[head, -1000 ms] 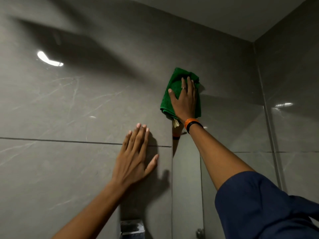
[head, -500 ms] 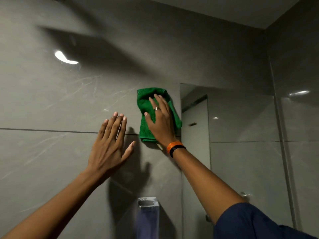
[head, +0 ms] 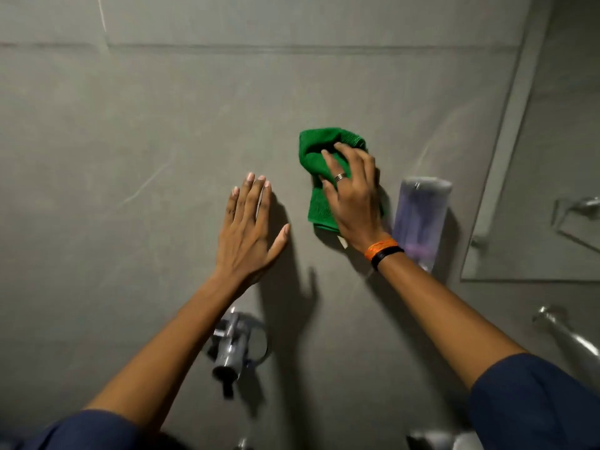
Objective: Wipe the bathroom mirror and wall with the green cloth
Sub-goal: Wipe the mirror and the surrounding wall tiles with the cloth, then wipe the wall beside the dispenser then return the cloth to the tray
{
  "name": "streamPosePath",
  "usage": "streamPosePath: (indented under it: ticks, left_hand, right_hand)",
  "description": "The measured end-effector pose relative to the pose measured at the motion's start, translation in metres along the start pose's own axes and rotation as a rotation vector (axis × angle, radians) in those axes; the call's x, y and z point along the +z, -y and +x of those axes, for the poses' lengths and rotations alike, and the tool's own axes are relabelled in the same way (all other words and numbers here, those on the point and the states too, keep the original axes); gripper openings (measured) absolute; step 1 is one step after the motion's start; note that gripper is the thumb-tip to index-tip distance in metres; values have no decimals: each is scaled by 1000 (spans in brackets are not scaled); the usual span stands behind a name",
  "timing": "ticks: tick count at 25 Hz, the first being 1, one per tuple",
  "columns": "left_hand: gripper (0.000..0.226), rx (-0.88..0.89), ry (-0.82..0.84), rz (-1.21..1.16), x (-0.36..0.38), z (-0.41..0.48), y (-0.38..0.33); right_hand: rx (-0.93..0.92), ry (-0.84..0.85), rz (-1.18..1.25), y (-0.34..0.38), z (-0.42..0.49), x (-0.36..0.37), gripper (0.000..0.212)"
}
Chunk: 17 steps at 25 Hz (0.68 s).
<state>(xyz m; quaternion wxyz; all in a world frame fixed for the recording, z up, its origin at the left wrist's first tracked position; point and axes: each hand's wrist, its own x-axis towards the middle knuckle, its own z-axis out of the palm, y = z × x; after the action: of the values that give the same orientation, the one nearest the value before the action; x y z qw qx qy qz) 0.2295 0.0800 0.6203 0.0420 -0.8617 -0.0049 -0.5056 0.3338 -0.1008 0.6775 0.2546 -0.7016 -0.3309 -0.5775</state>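
The folded green cloth [head: 319, 177] is pressed flat against the grey tiled wall [head: 130, 141] under my right hand [head: 354, 196], whose fingers spread over it. My left hand [head: 250, 235] rests open on the wall to the left of the cloth, palm flat and holding nothing. The mirror [head: 548, 164] hangs at the right edge of the view, apart from the cloth.
A clear soap dispenser [head: 418, 219] is mounted on the wall just right of my right wrist. A chrome tap [head: 230, 349] sticks out below my left forearm. A chrome bar [head: 568, 332] juts out at lower right, below the mirror.
My right hand has dragged the cloth down the wall from beside the mirror's top corner to the level of the soap dispenser. My left hand slid down too, and the view tilted downward.
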Motion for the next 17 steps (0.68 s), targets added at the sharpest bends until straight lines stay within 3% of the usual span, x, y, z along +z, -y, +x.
streamPosePath:
  ticks: [4,7,10,13,17]
  left_hand:
    - [76,-136,198,-219,32,-151,-6]
    - [74,-219,378,-366,56,-281,-29]
    - [73,-295,640,-441,80,-408,-52]
    - [74,-379,834,-461,98,-511,-67]
    - [78,-409,1052,-396,128,-626,-80]
  right_hand:
    - [279,109,178,37,-145,15,40]
    - [573,282,287,68,-289,14,34]
    - [859,510,245,99,-438,7,30]
    - [908,809,214,121,-556,-12,28]
    - [629,1137,100,143,-693,-25,34]
